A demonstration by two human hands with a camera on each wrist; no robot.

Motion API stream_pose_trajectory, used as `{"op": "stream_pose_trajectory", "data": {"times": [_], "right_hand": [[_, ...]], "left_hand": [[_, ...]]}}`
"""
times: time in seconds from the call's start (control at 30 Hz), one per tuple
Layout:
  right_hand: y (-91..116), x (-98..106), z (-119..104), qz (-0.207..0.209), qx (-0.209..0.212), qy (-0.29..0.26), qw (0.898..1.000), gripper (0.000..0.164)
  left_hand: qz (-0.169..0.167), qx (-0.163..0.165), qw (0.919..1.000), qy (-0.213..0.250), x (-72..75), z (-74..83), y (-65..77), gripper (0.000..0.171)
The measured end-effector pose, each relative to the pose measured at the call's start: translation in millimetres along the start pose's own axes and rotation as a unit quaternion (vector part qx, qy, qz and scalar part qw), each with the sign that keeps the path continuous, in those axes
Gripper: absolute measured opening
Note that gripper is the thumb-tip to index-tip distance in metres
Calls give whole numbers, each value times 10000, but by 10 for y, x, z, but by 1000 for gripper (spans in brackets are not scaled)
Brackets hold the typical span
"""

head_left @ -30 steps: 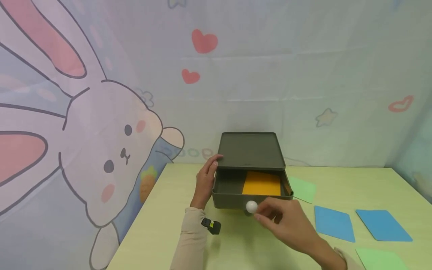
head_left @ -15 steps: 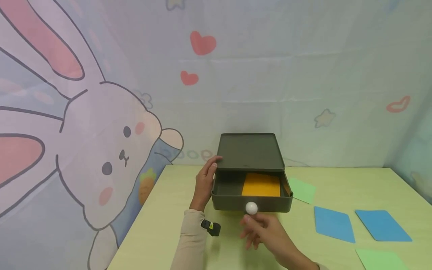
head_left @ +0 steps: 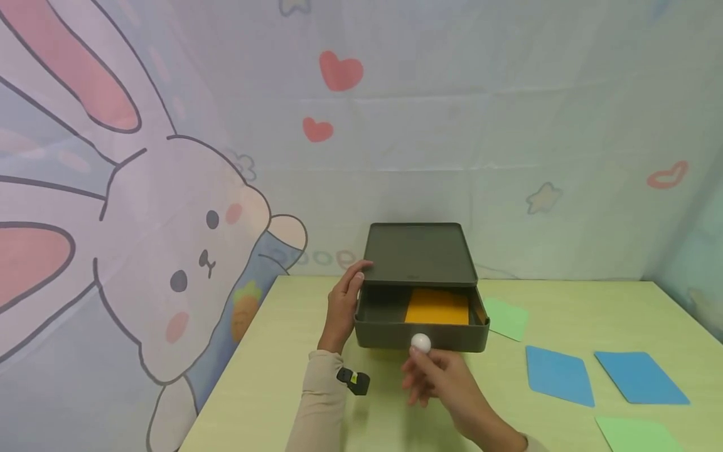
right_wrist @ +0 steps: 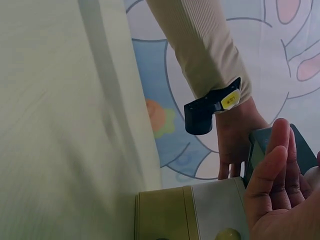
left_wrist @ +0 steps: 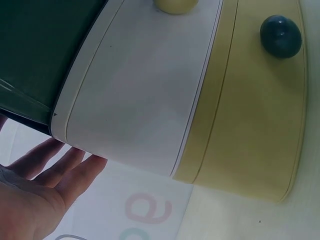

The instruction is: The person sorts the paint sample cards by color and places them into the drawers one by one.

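Note:
A small cabinet has a dark green top and a dark green upper drawer, which is pulled out. Inside the drawer lies an orange-yellow card. My left hand rests against the cabinet's left side, fingertips at the top edge; its fingers look fairly straight in the left wrist view. At the drawer's white round knob is my right hand, thumb touching the knob from the front. Its other fingers extend loosely below the drawer. In the left wrist view, a white drawer and a yellow drawer sit underneath.
Right of the cabinet lie two blue cards, one nearer and one farther right. A green card lies beside the cabinet, another green card near the front. A rabbit-printed cloth hangs behind the table.
My right hand has dropped from beside the knob to below it, and its fingers have spread. The drawer came out slightly, then moved back a little. My left hand stays put.

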State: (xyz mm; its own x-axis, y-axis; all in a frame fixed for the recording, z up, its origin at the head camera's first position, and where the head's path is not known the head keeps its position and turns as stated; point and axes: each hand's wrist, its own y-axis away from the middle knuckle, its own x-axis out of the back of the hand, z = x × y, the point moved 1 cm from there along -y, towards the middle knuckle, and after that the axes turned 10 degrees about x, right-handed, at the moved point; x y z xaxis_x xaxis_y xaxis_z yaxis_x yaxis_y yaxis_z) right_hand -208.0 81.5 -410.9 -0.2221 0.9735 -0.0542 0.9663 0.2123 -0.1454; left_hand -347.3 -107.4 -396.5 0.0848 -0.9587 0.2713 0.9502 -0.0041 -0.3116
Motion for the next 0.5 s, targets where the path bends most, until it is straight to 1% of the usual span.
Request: {"op": "stream_pose_trajectory", "data": {"times": [0.2,0.33,0.5], "right_hand": [[-96,25,5,90,157,2,9998,41],[-190,48,13,117,230,36,9997,41],[-323,70,24,249,265,47,9993,41]], "left_hand": [[-118,45,9999,63,7,-11,10,33],[-116,53,9998,137,14,-8,9,33],[-239,237,9985,423,18,-9,5,33]]}}
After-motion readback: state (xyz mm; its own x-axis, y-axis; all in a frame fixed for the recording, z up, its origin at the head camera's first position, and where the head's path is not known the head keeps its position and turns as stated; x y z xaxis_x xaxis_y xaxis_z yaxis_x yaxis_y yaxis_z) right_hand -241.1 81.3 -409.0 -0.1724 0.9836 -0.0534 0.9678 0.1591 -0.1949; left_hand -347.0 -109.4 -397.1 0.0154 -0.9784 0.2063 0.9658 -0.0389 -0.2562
